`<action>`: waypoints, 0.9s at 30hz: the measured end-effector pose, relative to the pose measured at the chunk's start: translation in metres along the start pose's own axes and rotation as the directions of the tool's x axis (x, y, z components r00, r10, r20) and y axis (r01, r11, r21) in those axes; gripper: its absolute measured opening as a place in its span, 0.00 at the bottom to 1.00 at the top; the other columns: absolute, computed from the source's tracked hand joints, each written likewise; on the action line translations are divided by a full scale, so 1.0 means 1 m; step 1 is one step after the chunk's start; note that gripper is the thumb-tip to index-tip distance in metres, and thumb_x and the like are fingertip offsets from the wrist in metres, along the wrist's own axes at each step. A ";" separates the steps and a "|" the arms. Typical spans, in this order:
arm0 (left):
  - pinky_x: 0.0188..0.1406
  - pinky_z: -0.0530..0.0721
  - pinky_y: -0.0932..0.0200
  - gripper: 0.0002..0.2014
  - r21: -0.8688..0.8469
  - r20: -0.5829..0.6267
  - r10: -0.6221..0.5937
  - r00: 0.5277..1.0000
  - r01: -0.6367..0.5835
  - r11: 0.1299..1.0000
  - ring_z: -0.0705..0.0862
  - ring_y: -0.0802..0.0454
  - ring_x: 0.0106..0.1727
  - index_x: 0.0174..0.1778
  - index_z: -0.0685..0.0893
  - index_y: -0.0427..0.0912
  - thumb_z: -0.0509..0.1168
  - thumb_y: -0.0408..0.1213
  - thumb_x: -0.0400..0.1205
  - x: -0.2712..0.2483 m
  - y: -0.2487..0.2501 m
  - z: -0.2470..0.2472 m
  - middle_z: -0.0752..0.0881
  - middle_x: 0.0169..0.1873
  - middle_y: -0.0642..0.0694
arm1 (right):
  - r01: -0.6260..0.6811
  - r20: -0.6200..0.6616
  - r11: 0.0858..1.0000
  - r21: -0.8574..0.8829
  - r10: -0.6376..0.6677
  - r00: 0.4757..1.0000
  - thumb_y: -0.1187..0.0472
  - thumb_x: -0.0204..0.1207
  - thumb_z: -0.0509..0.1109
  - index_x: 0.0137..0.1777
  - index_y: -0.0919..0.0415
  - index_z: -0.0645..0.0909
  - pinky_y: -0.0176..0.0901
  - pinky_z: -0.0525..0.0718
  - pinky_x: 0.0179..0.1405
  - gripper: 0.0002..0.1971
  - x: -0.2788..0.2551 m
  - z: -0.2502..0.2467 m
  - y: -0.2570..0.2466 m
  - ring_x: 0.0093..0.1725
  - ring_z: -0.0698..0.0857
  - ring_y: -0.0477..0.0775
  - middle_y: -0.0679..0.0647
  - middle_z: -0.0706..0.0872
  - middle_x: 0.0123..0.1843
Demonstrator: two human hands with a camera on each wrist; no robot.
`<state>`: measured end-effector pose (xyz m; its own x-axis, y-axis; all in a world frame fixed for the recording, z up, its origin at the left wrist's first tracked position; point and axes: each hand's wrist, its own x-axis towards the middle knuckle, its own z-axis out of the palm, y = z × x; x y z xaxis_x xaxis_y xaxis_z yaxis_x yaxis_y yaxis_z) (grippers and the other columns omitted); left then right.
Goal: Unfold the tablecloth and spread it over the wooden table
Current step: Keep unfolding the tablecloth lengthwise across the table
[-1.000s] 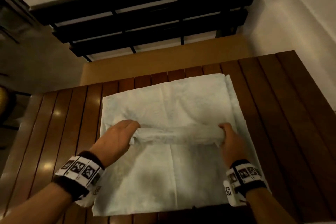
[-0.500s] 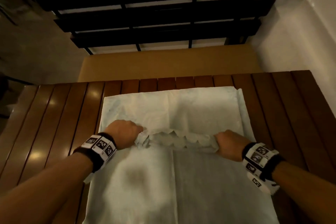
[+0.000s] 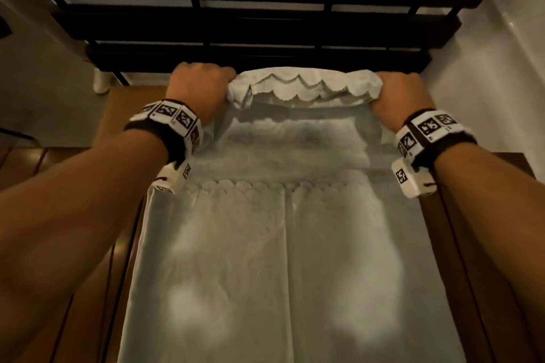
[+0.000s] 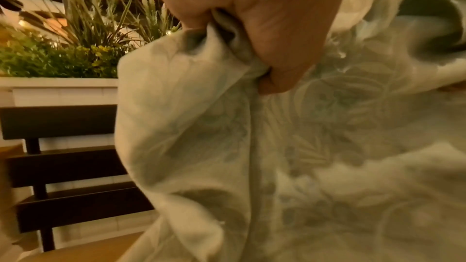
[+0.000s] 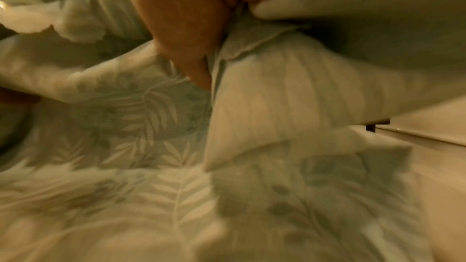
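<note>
From head height we look forward and down along both arms. Our wrist views sit close under each fist, facing outward; all three share the tablecloth [image 3: 283,259].

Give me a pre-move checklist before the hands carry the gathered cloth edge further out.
1. Left hand grips the bunched edge of the pale leaf-patterned tablecloth: ok; left wrist view shows cloth clamped in the fist.
2. Right hand grips the same edge: ok.
3. Hands level, scalloped edge taut between them: ok.
4. Layers in the bunch free to separate: cannot tell.
5. Brown slatted wooden table covered at the sides: not ok; wood shows.
6. Far table edge clear of the dark slatted bench: cannot tell.
</note>
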<state>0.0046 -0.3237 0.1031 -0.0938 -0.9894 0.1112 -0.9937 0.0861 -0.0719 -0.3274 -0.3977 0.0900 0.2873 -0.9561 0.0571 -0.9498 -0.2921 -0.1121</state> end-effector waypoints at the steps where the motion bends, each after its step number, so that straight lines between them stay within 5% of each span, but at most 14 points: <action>1: 0.46 0.76 0.46 0.04 -0.013 -0.047 0.013 0.999 -0.014 1.000 0.86 0.35 0.43 0.42 0.80 0.46 0.64 0.42 0.77 0.005 -0.002 0.004 0.88 0.39 0.39 | 0.006 -0.025 1.000 0.013 -0.005 1.000 0.63 0.78 0.64 0.54 0.57 0.85 0.58 0.84 0.52 0.10 0.001 0.006 0.001 0.50 0.87 0.75 0.67 0.90 0.49; 7: 0.53 0.75 0.44 0.06 -0.014 -0.072 0.058 0.996 -0.059 0.998 0.87 0.38 0.45 0.46 0.84 0.49 0.64 0.43 0.77 0.009 -0.007 0.048 0.89 0.42 0.42 | -0.013 0.079 0.999 0.034 0.010 0.997 0.68 0.74 0.69 0.58 0.53 0.87 0.59 0.88 0.50 0.16 -0.006 0.047 -0.002 0.50 0.88 0.73 0.66 0.92 0.51; 10: 0.54 0.72 0.45 0.07 0.044 0.102 0.082 0.991 -0.087 0.995 0.86 0.43 0.47 0.49 0.82 0.55 0.62 0.46 0.77 -0.003 -0.003 0.078 0.89 0.46 0.50 | -0.028 0.204 1.000 0.006 0.026 0.979 0.65 0.76 0.69 0.58 0.53 0.86 0.57 0.88 0.47 0.12 -0.013 0.068 -0.004 0.49 0.88 0.71 0.65 0.91 0.51; 15: 0.59 0.72 0.42 0.22 0.129 0.407 0.051 0.912 -0.113 0.985 0.80 0.42 0.61 0.67 0.76 0.59 0.59 0.58 0.78 -0.025 0.002 0.119 0.83 0.61 0.50 | -0.056 0.432 0.997 -0.058 0.076 0.899 0.48 0.77 0.70 0.52 0.48 0.80 0.52 0.85 0.43 0.08 -0.017 0.091 -0.003 0.47 0.88 0.66 0.58 0.89 0.48; 18: 0.58 0.72 0.40 0.22 0.164 0.349 -0.001 0.937 -0.060 0.985 0.78 0.40 0.60 0.67 0.76 0.57 0.62 0.57 0.77 -0.024 -0.004 0.121 0.81 0.60 0.47 | -0.056 0.361 0.992 -0.117 0.095 0.928 0.47 0.74 0.73 0.48 0.50 0.74 0.56 0.83 0.54 0.12 -0.013 0.097 0.005 0.54 0.85 0.66 0.55 0.85 0.47; 21: 0.59 0.72 0.34 0.23 0.218 0.217 -0.113 0.970 0.064 0.974 0.76 0.36 0.59 0.67 0.76 0.54 0.69 0.48 0.75 -0.021 -0.017 0.112 0.79 0.60 0.42 | -0.122 0.193 0.953 -0.278 0.180 0.965 0.53 0.73 0.75 0.60 0.54 0.76 0.66 0.73 0.64 0.18 -0.006 0.091 0.012 0.66 0.76 0.69 0.61 0.82 0.63; 24: 0.65 0.69 0.26 0.34 0.186 0.183 -0.318 0.930 0.285 0.940 0.71 0.30 0.68 0.78 0.62 0.50 0.67 0.39 0.76 -0.022 -0.036 0.104 0.68 0.73 0.35 | -0.239 0.041 0.926 -0.292 0.262 0.964 0.63 0.67 0.76 0.65 0.57 0.76 0.73 0.71 0.67 0.25 -0.005 0.083 0.021 0.67 0.74 0.74 0.68 0.77 0.67; 27: 0.67 0.70 0.28 0.39 0.171 0.211 -0.356 0.910 0.325 0.930 0.69 0.31 0.71 0.81 0.55 0.50 0.66 0.44 0.75 -0.038 -0.043 0.101 0.63 0.78 0.36 | -0.239 0.055 0.947 -0.216 0.256 0.965 0.57 0.69 0.78 0.68 0.56 0.74 0.73 0.74 0.68 0.28 -0.018 0.076 0.020 0.68 0.73 0.74 0.67 0.76 0.69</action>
<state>0.0575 -0.3019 0.0017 0.2818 -0.9559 -0.0826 -0.9442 -0.2611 -0.2007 -0.3421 -0.3875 0.0116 0.0413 -0.9988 -0.0277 -0.9946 -0.0437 0.0940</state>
